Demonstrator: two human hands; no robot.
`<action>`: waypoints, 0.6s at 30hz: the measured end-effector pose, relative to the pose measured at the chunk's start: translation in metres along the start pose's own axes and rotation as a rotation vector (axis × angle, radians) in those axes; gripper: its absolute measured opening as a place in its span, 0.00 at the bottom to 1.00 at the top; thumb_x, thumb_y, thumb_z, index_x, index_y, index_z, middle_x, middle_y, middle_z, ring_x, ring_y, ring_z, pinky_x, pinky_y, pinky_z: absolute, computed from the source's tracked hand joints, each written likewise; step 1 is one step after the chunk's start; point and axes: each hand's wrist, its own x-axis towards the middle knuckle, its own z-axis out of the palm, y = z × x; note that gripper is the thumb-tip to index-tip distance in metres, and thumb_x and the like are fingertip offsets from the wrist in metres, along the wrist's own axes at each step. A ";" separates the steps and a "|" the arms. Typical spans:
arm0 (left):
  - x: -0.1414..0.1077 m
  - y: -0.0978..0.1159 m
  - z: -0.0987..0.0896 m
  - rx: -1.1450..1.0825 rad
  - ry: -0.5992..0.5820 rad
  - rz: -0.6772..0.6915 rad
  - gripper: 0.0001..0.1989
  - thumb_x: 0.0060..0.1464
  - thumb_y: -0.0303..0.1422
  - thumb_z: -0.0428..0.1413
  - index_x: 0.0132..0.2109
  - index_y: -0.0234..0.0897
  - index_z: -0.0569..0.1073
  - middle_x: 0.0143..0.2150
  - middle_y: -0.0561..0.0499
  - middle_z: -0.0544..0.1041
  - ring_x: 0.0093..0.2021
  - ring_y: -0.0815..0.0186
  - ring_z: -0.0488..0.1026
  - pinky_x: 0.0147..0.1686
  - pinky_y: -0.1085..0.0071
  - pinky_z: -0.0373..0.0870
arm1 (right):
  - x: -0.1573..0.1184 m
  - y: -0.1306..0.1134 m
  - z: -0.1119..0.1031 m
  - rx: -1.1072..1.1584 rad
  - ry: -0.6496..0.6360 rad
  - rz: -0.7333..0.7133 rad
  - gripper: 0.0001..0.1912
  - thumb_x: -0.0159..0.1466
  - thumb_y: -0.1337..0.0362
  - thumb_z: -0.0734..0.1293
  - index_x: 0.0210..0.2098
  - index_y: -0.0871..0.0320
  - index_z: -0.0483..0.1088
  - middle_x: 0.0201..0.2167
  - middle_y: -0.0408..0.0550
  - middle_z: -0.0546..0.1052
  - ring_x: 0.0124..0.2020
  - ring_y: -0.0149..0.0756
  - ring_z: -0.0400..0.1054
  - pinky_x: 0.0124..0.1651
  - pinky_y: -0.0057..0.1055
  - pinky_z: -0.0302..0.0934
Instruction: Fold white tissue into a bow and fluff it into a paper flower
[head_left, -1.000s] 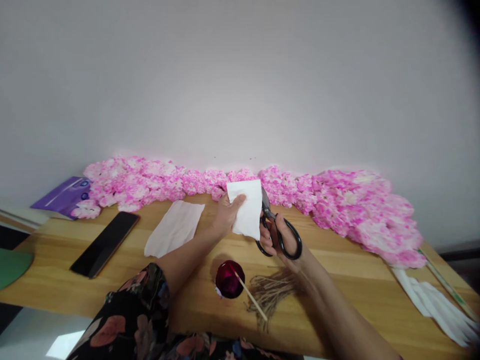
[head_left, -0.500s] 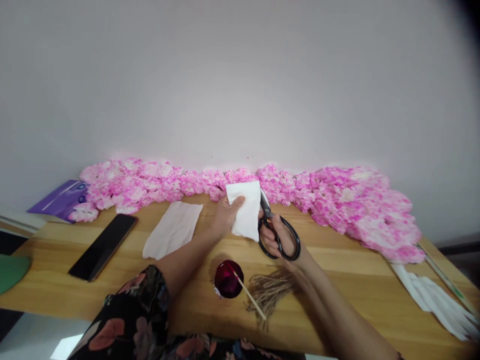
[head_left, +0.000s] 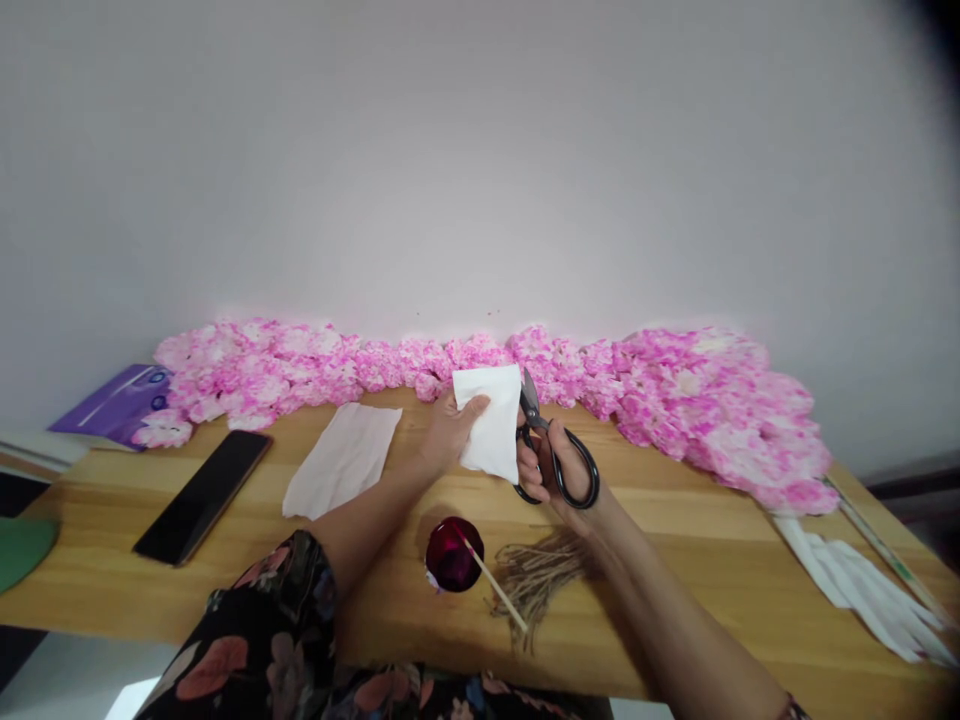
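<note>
My left hand (head_left: 451, 428) pinches a white folded tissue (head_left: 495, 425) by its left side, thumb on top, and holds it raised above the table. In my right hand (head_left: 566, 465) are black-handled scissors (head_left: 576, 470), fingers through the loops. Their blades (head_left: 529, 397) point away from me at the tissue's right edge, partly behind it; I cannot tell whether they touch it. Below my hands stands a small cup of dark magenta liquid (head_left: 450, 560) with a thin wooden stick (head_left: 496, 588) leaning out of it. A flat pale tissue sheet (head_left: 345, 460) lies left of my left hand.
Pink-and-white paper-like flowers (head_left: 705, 410) line the wall along the table's back. A phone (head_left: 202, 498) and a purple packet (head_left: 112, 405) lie left. Brown twine strands (head_left: 541, 580) are under my right forearm. White gloves (head_left: 862, 590) and a thin stick (head_left: 885, 550) lie right.
The view has shifted slightly. The scissors' blades look a little wider apart from the tissue's edge; both hands keep their holds.
</note>
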 end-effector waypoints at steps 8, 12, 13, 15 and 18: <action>0.001 -0.003 0.000 -0.005 0.014 0.005 0.17 0.45 0.41 0.63 0.40 0.37 0.75 0.38 0.49 0.80 0.30 0.65 0.75 0.29 0.72 0.70 | 0.001 0.003 -0.002 -0.054 0.058 -0.017 0.27 0.55 0.39 0.67 0.39 0.56 0.66 0.18 0.34 0.56 0.15 0.22 0.43 0.12 0.18 0.41; 0.001 -0.002 0.001 0.010 0.033 0.001 0.15 0.44 0.41 0.63 0.39 0.39 0.75 0.36 0.50 0.80 0.30 0.65 0.74 0.29 0.72 0.70 | 0.001 0.003 -0.005 -0.079 0.052 -0.004 0.26 0.55 0.39 0.68 0.37 0.56 0.66 0.16 0.33 0.55 0.13 0.22 0.41 0.11 0.18 0.38; 0.001 -0.002 0.001 0.013 0.035 -0.003 0.15 0.44 0.41 0.63 0.39 0.39 0.75 0.36 0.50 0.80 0.29 0.65 0.74 0.29 0.72 0.70 | 0.001 0.002 -0.005 -0.067 0.040 0.004 0.26 0.55 0.39 0.68 0.37 0.56 0.66 0.17 0.34 0.56 0.14 0.22 0.42 0.11 0.18 0.39; 0.001 -0.002 0.001 0.009 0.030 -0.006 0.15 0.44 0.41 0.63 0.39 0.38 0.76 0.35 0.50 0.80 0.28 0.66 0.74 0.27 0.72 0.69 | 0.001 0.000 -0.005 -0.030 0.006 0.019 0.27 0.54 0.38 0.67 0.38 0.56 0.66 0.18 0.35 0.58 0.15 0.23 0.45 0.12 0.18 0.42; 0.000 -0.003 0.001 0.004 0.009 -0.014 0.15 0.45 0.41 0.63 0.39 0.38 0.76 0.33 0.50 0.80 0.26 0.66 0.73 0.26 0.71 0.68 | 0.001 -0.003 -0.006 0.003 -0.019 0.036 0.29 0.54 0.37 0.67 0.39 0.55 0.66 0.19 0.36 0.59 0.16 0.24 0.47 0.14 0.19 0.45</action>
